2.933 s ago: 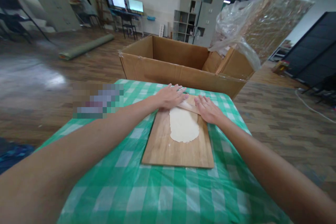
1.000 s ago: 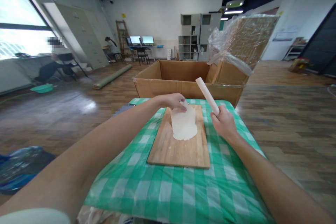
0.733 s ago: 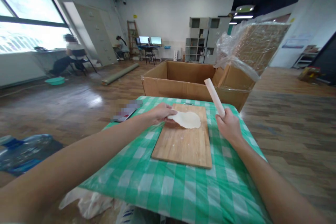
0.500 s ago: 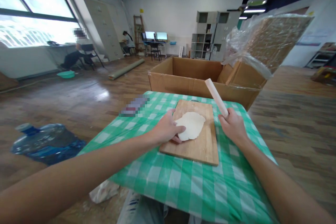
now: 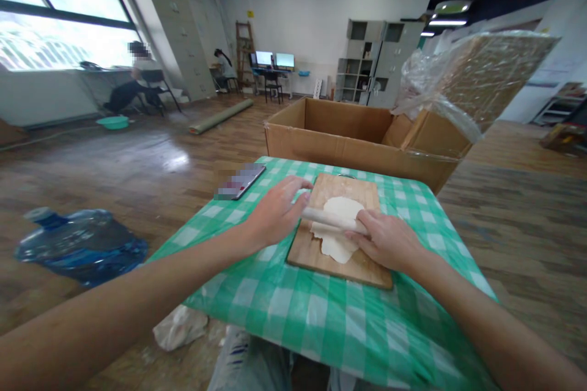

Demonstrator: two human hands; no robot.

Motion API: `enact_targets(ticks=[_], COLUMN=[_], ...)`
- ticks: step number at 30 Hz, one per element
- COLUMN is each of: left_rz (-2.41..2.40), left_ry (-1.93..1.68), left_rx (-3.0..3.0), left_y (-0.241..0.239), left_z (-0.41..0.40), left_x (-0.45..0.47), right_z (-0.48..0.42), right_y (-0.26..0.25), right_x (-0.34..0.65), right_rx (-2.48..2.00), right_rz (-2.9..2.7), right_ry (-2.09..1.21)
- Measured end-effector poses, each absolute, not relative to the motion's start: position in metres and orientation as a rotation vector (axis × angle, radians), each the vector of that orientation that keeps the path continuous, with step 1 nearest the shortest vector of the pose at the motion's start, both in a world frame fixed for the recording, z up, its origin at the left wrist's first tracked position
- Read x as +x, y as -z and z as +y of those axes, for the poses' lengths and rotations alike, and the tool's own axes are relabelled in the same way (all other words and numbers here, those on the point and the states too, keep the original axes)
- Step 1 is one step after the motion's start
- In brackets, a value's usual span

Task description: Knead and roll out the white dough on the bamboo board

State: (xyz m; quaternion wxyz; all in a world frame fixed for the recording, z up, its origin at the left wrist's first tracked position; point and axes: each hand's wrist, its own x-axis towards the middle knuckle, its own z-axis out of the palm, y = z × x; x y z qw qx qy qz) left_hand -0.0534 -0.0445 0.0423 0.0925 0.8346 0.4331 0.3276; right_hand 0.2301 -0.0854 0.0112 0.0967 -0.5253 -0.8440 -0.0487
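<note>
Dough (image 5: 338, 226) lies under rolling pin (image 5: 332, 220); cardboard box (image 5: 362, 140) stands open.

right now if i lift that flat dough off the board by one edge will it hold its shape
Probably not. The dough looks rolled thin and lies limp on the cutting board, so it would likely droop and stretch. It seems light, but a thin sheet may tear. The rolling pin lies across it under the left hand and right hand, pinning it.
</note>
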Motion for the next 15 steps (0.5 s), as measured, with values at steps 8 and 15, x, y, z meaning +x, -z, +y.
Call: enact_targets(ticks=[8,15], left_rz=[1.221,1.260], left_ry=[-0.484,-0.379], left_rx=[2.846,2.944], left_y=[-0.006,-0.004], left_z=[-0.024,0.017], left_x=[-0.011,-0.004], right_z=[-0.089,-0.033], right_y=[-0.009,0.004], right_x=[0.215,0.225], right_rx=[-1.460,-1.549], right_rz=[-2.520,-2.433], right_ry=[0.232,0.070])
